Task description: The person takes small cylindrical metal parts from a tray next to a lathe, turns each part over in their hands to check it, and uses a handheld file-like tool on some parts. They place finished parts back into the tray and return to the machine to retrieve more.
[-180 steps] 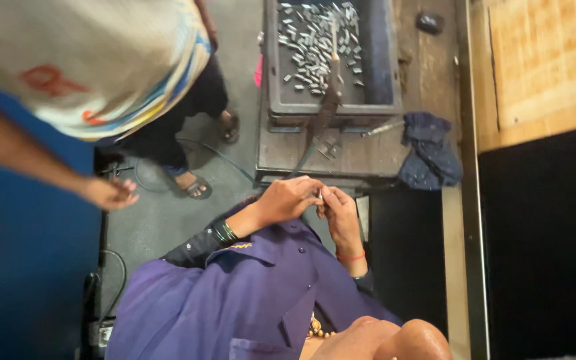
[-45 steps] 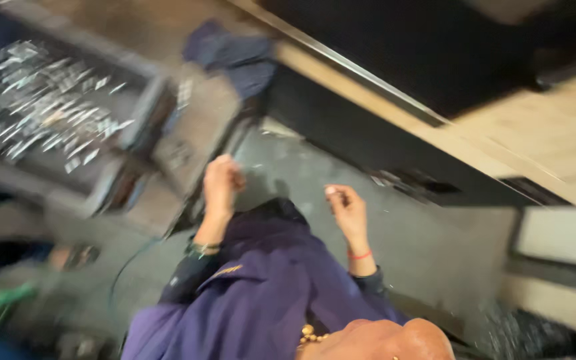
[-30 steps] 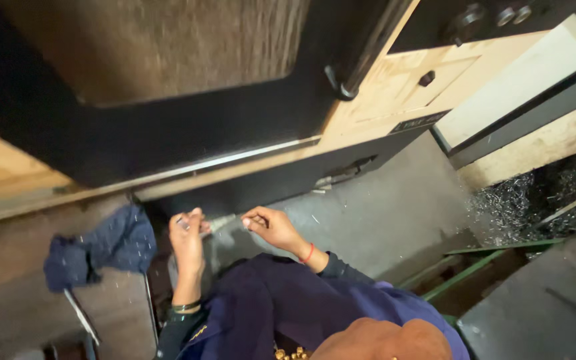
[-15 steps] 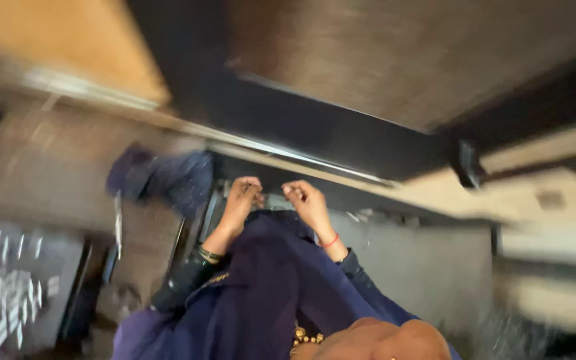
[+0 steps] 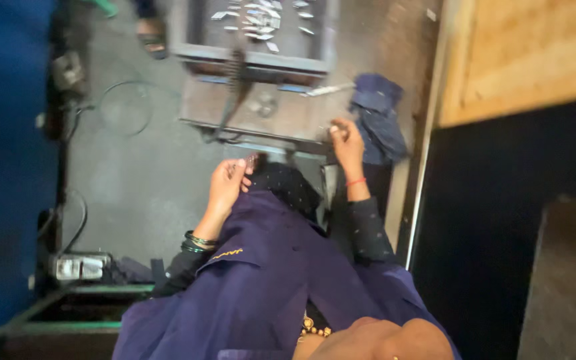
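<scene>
Looking down over our purple garment, we see our two hands apart from each other in front of the low metal counter. Our left hand hangs just above our lap, with dark bangles on the wrist. Its fingers are curled in close around a small dark piece that sticks out near the fingertips; the blur keeps us from telling what that piece is.

Our right hand reaches to the near edge of the counter, just beside a crumpled blue cloth lying at the counter's right end. A red thread circles that wrist. Its fingers are bent and drawn narrow at the counter's edge, with something pale at the tips, but we cannot tell whether they pinch anything.

Farther back on the counter stands a grey tray with small shiny metal pieces scattered inside. A dark lever runs from the tray's front down across the counter. On the floor to the left lie a loop of cable and a power strip. Another person's sandalled foot shows near the top. A wooden panel fills the upper right.
</scene>
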`<state>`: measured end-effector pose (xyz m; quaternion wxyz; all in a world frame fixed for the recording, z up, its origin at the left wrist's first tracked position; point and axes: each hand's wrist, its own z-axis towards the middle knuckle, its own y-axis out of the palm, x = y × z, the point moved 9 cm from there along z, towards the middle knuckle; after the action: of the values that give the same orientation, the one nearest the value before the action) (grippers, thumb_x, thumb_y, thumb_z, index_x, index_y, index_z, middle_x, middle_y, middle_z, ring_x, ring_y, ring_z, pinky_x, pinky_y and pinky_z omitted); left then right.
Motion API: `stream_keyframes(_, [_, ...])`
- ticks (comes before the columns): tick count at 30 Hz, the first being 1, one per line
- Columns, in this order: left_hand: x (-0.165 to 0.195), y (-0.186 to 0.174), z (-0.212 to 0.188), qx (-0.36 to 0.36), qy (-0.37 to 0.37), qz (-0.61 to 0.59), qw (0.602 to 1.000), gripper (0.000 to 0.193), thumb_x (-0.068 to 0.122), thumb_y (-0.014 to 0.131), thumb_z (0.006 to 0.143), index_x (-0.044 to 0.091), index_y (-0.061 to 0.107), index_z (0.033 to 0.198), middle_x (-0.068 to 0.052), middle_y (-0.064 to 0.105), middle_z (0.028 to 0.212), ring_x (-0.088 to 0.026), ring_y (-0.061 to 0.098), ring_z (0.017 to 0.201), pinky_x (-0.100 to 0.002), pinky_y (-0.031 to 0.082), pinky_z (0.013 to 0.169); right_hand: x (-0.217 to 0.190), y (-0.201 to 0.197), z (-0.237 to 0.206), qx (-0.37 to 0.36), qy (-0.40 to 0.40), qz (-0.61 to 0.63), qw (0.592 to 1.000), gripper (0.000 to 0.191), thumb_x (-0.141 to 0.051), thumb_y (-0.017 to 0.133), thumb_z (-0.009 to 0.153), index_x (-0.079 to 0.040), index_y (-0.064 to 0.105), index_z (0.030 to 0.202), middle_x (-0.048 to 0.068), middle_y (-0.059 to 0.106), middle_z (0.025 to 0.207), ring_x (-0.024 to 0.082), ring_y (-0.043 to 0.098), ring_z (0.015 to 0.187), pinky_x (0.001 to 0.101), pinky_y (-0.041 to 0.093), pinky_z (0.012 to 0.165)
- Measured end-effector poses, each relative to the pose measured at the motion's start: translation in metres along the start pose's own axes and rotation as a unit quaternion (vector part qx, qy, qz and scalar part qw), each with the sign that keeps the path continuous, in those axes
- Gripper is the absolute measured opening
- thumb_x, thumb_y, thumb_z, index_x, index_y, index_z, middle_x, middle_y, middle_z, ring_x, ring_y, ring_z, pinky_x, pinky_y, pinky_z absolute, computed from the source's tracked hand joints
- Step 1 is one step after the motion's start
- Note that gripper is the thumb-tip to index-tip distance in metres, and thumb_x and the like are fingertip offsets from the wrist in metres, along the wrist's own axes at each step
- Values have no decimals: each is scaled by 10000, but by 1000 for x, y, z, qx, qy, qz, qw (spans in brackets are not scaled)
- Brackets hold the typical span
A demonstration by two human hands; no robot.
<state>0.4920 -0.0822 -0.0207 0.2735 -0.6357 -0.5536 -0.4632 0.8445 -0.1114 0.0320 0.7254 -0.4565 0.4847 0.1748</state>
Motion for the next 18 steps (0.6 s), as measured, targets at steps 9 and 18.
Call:
stream_keyframes(9, [52, 15, 54, 18, 51, 10, 998, 266, 290, 631, 995, 53, 629, 1115, -74, 739, 963, -113, 664, 690, -270, 566, 593, -35, 22, 113, 62, -27, -76, 995, 282, -267, 664, 1003, -33, 687, 1158, 171, 733, 1079, 314, 705, 1007, 413, 536, 912])
stream_keyframes(18, [152, -4, 130, 69, 172, 121, 975, 264, 293, 693, 952, 45, 677, 1043, -49, 723, 870, -131, 712, 669, -330, 571, 653, -18, 19, 135, 124, 115, -158, 973, 469, -241, 799, 799, 19, 564, 1112, 227, 681, 949, 370, 675, 836, 454, 532, 764])
